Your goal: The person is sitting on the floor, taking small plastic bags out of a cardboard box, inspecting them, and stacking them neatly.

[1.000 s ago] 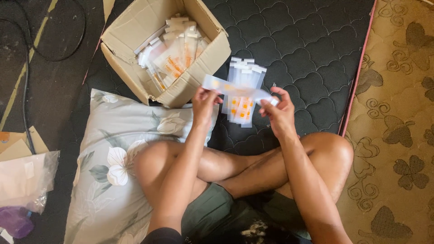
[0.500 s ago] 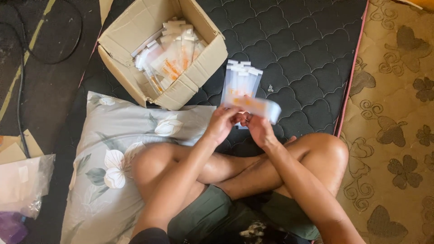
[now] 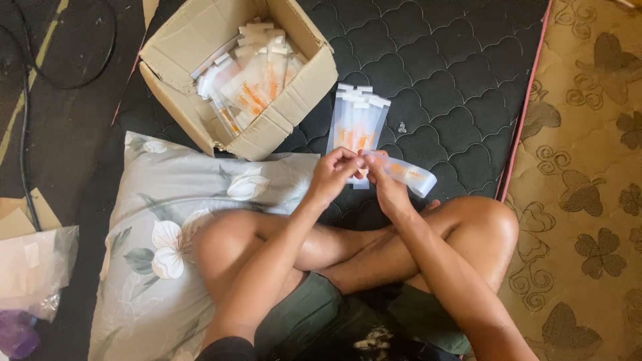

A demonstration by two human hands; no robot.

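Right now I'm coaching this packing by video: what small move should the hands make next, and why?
Probably lay the clear packet onto the stack of packets on the dark mat. Both the left hand and the right hand pinch its near end, the stack lies just beyond the fingers, and the cardboard box holds more like it.

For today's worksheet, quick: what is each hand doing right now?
Left hand: closed, pinching one end of the clear packet.
Right hand: closed on the same packet.
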